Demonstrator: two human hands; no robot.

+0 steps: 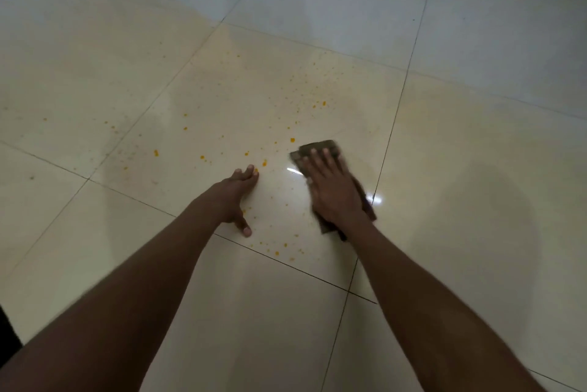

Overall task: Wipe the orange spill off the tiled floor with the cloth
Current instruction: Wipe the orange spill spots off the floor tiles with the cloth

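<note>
The right hand [330, 188] presses flat, fingers straight, on the brown cloth [317, 150] (folded). The left hand [235, 194] rests open on the tiled floor [476, 137]. Orange spill [292, 140] drops scatter between and beyond both hands.

Two bare hands in view: left hand [236, 198] at frame centre, right hand [330, 188] just to its right. Two forearms, running in from the lower corners. One dark brown cloth [320, 150], right of centre. One orange spill [263, 125], broken into droplets too many and too small to count exactly: several dozen specks across the middle of the frame, about ten larger blobs among them. One cream tiled floor [476, 153]; roughly ten tiles at least partly visible, only one seen almost whole, at centre. One dark object [6, 328] at the lower left edge, too cropped to identify.
</note>
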